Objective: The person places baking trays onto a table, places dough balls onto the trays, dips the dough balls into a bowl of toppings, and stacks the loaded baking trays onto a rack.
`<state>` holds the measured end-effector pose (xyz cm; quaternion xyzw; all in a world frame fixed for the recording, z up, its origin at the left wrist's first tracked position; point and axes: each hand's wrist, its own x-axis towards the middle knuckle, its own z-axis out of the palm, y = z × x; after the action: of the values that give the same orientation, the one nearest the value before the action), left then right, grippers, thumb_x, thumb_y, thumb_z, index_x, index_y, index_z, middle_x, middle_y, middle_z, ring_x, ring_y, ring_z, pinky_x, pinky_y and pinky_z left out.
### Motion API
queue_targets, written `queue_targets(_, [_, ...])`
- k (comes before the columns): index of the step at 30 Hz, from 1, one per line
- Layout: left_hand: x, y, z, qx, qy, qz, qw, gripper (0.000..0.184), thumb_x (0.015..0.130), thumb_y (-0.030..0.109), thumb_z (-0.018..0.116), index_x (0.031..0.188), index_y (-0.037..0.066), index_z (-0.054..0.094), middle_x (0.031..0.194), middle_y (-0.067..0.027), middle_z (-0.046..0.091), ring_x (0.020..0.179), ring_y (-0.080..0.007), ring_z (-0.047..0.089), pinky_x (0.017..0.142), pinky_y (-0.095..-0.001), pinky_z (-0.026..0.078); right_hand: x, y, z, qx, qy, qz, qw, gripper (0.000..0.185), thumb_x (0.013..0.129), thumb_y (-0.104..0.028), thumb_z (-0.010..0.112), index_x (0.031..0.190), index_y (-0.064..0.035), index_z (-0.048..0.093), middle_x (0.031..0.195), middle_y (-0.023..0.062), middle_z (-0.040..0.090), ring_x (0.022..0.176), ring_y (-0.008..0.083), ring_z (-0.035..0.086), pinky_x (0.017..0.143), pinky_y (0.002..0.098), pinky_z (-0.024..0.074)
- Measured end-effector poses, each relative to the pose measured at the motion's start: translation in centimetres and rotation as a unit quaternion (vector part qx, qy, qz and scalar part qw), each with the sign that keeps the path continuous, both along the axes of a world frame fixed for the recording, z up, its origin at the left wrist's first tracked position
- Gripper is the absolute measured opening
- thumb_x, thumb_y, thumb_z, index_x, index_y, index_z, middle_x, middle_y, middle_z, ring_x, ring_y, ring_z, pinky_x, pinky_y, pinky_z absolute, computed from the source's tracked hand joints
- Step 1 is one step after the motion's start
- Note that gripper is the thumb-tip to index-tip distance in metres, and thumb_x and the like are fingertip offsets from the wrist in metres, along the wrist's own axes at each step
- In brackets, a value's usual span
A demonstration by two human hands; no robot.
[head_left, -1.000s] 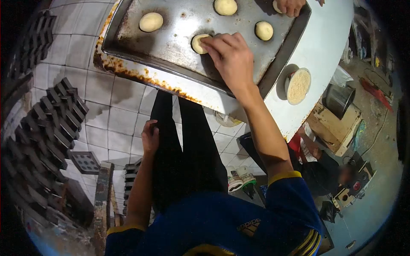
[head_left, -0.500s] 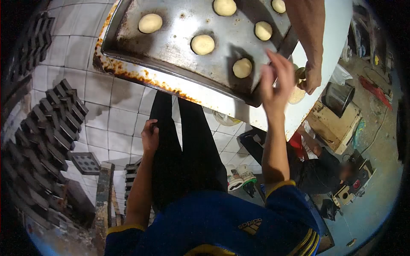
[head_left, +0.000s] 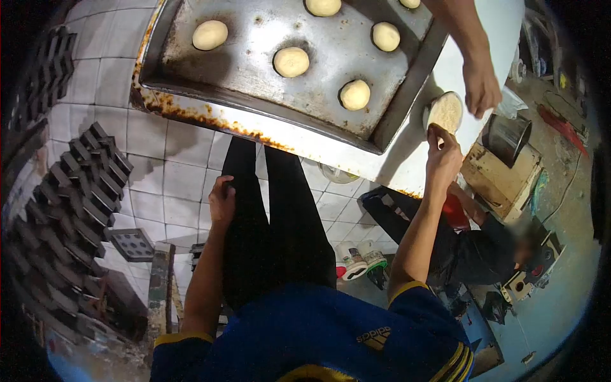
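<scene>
My right hand [head_left: 443,156] reaches over the white tabletop, thumb and fingers pinched at the near rim of a small round bowl [head_left: 427,120]. Pale, fine grains [head_left: 447,112] fill the bowl. My left hand [head_left: 222,198] hangs beside my left thigh, fingers loosely curled, with nothing visible in it. Left of the bowl lies a large metal baking tray [head_left: 254,102] with several flattened dough balls on it. The nearest dough ball [head_left: 355,95] sits by the tray's right corner.
Another person's hand [head_left: 482,86] reaches in from the far side, just right of the bowl. The white table [head_left: 356,164] has a rusty front edge. Stacked dark metal pans [head_left: 70,184] stand at left. A second person [head_left: 477,254] is low on the right, near a wooden box [head_left: 493,175].
My right hand has moved from beside the tray's corner to the bowl and closed at its rim. The other person's hand has drawn back from the bowl. My left hand stays low.
</scene>
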<state>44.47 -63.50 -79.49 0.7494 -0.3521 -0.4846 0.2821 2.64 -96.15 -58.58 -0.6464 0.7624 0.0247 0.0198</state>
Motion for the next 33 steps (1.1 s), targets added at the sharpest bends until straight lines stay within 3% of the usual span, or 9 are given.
queue_targets(9, [0.2, 0.8, -0.6, 0.046, 0.042, 0.026, 0.998, 0.033, 0.092, 0.000, 0.062, 0.125, 0.007, 0.063, 0.096, -0.0141, 0.068, 0.083, -0.0307, 0.064, 0.081, -0.0424, 0.053, -0.6, -1.4, 0.0, 0.027, 0.050, 0.016, 0.998, 0.020, 0.097, -0.025, 0.078, 0.110, -0.0112, 0.085, 0.106, 0.0129, 0.081, 0.090, 0.0314, 0.075, 0.083, 0.0414, 0.0576])
queue_targets(10, [0.4, 1.0, -0.7, 0.040, 0.055, 0.022, 0.997, 0.033, 0.096, -0.003, 0.059, 0.126, 0.007, 0.063, 0.100, -0.0120, 0.067, 0.090, -0.0248, 0.062, 0.085, -0.0376, 0.052, -0.3, -1.6, 0.3, 0.026, 0.035, 0.013, 0.999, 0.021, 0.097, -0.025, 0.078, 0.111, -0.0109, 0.085, 0.108, 0.0140, 0.081, 0.089, 0.0294, 0.076, 0.083, 0.0396, 0.0580])
queue_targets(12, [0.5, 1.1, -0.5, 0.035, 0.066, 0.020, 0.997, 0.032, 0.099, -0.006, 0.056, 0.128, 0.008, 0.063, 0.105, -0.0100, 0.067, 0.096, -0.0189, 0.061, 0.089, -0.0327, 0.050, -1.0, -1.3, 0.3, 0.015, -0.050, -0.090, 0.995, 0.028, 0.097, -0.026, 0.079, 0.118, -0.0071, 0.083, 0.105, 0.0147, 0.082, 0.086, 0.0274, 0.076, 0.081, 0.0375, 0.0570])
queue_targets(14, [0.5, 0.6, 0.0, 0.058, 0.046, 0.002, 0.997, 0.033, 0.098, -0.006, 0.056, 0.127, 0.007, 0.063, 0.105, -0.0095, 0.065, 0.099, -0.0185, 0.060, 0.091, -0.0313, 0.049, -4.4, -1.0, -1.2, -0.063, -0.372, -0.142, 0.915, 0.029, 0.098, -0.023, 0.081, 0.118, -0.0020, 0.082, 0.104, 0.0098, 0.083, 0.084, 0.0155, 0.072, 0.073, 0.0290, 0.0520])
queue_targets(18, [0.3, 0.6, 0.0, 0.089, 0.059, 0.012, 0.994, 0.033, 0.098, -0.007, 0.056, 0.127, 0.006, 0.062, 0.109, -0.0094, 0.067, 0.103, -0.0183, 0.061, 0.095, -0.0315, 0.049, 2.9, -0.8, 1.4, 0.026, -0.428, -0.199, 0.881, 0.024, 0.096, -0.020, 0.084, 0.114, -0.0036, 0.083, 0.103, 0.0032, 0.081, 0.085, 0.0042, 0.064, 0.066, 0.0192, 0.0370])
queue_targets(20, [0.1, -0.1, 0.5, 0.032, 0.027, 0.013, 0.999, 0.030, 0.095, 0.000, 0.060, 0.124, 0.007, 0.063, 0.091, -0.0125, 0.064, 0.079, -0.0240, 0.058, 0.078, -0.0387, 0.051, 7.7, -0.6, 1.1, 0.050, -0.454, -0.121, 0.881, 0.016, 0.095, -0.013, 0.082, 0.109, -0.0042, 0.084, 0.103, 0.0073, 0.082, 0.093, 0.0152, 0.071, 0.085, 0.0324, 0.0539])
queue_targets(24, [-0.1, 0.1, -0.1, 0.016, 0.042, 0.028, 0.999, 0.030, 0.095, -0.002, 0.059, 0.123, 0.007, 0.064, 0.091, -0.0112, 0.065, 0.079, -0.0219, 0.058, 0.077, -0.0384, 0.051, 11.7, -0.7, -2.6, -0.056, -0.267, 0.184, 0.944, 0.016, 0.088, -0.010, 0.085, 0.104, -0.0082, 0.084, 0.096, 0.0076, 0.079, 0.084, 0.0236, 0.068, 0.078, 0.0355, 0.0549])
queue_targets(30, [0.0, 0.2, 0.4, 0.078, 0.026, 0.033, 0.996, 0.033, 0.094, -0.004, 0.059, 0.124, 0.008, 0.063, 0.096, -0.0126, 0.068, 0.082, -0.0228, 0.061, 0.078, -0.0385, 0.052, 12.4, -1.1, -4.4, -0.107, -0.158, 0.270, 0.944, 0.024, 0.082, -0.003, 0.087, 0.103, -0.0143, 0.083, 0.097, 0.0011, 0.077, 0.080, 0.0239, 0.063, 0.074, 0.0348, 0.0531])
queue_targets(33, [0.2, 1.0, -0.7, 0.017, 0.027, 0.023, 0.999, 0.034, 0.094, -0.005, 0.059, 0.125, 0.008, 0.063, 0.102, -0.0156, 0.071, 0.085, -0.0268, 0.065, 0.082, -0.0400, 0.054, 12.2, -0.7, -3.8, -0.054, -0.124, 0.308, 0.942, 0.030, 0.088, -0.015, 0.083, 0.118, -0.0137, 0.080, 0.111, 0.0024, 0.074, 0.092, 0.0264, 0.062, 0.082, 0.0382, 0.0542])
